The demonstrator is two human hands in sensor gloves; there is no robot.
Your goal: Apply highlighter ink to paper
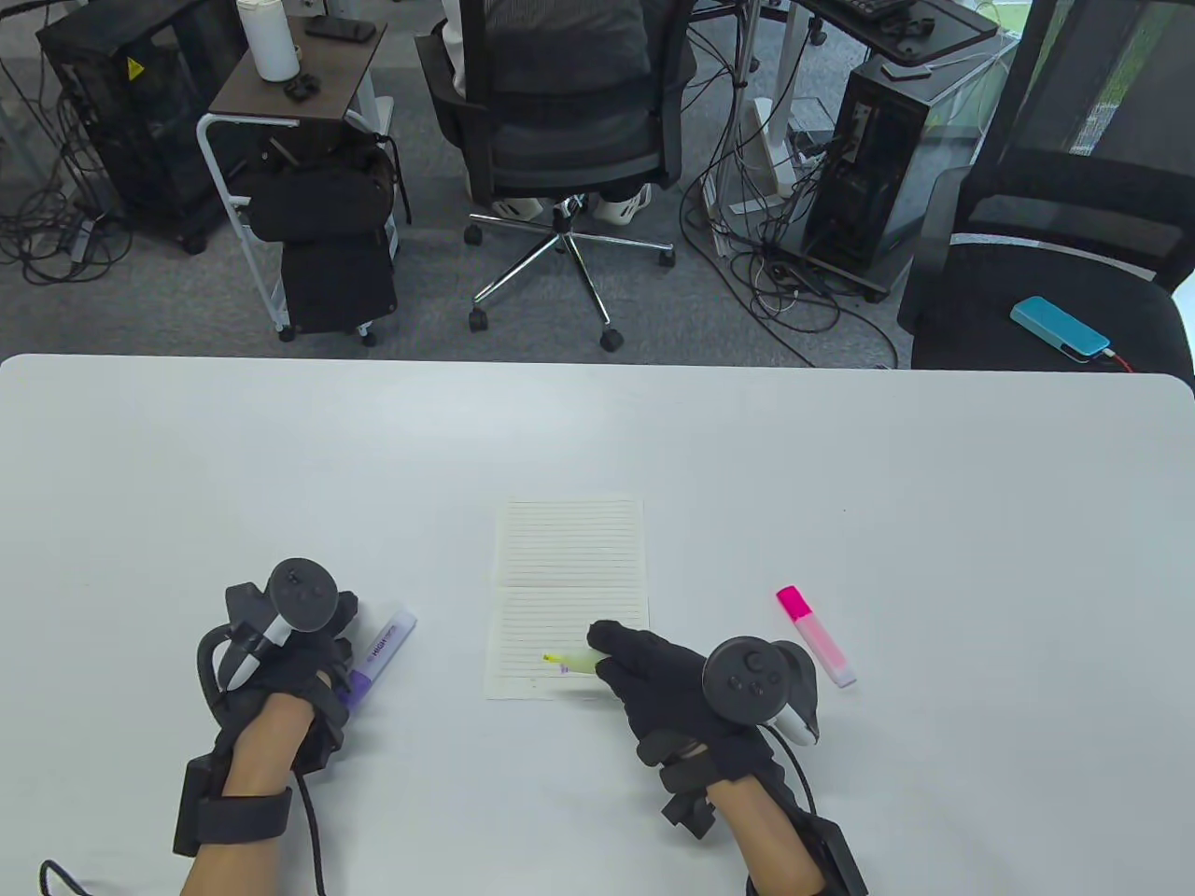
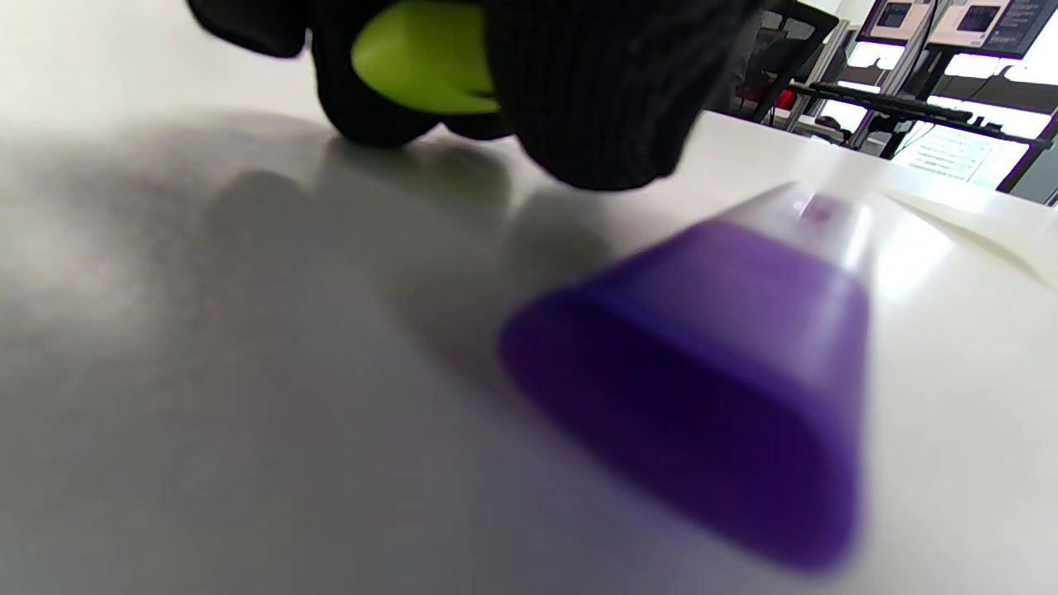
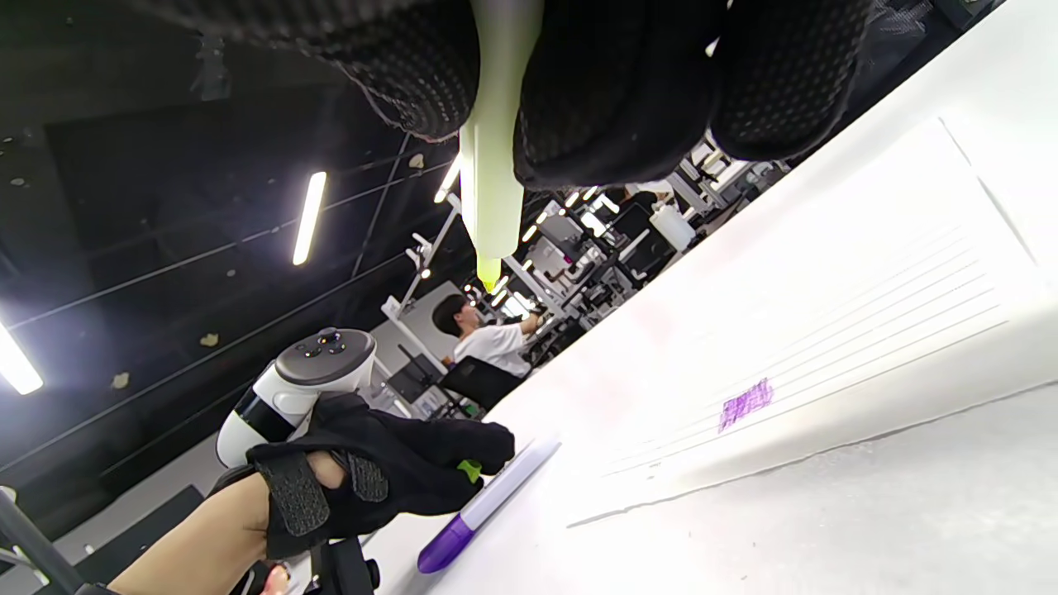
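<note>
Right hand (image 1: 672, 686) grips yellow highlighter (image 1: 574, 664) over paper (image 1: 568, 597); left hand (image 1: 280, 672) holds its cap (image 2: 421, 58). Unpinned paper may slide, smearing the stroke.

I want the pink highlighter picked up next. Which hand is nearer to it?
Right. The right hand sits just left of the pink highlighter, holding a yellow one over the paper; the left hand is across the table.

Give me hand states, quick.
Left hand: holds the green cap.
Right hand: grips the uncapped yellow-green highlighter, tip toward the paper.
</note>
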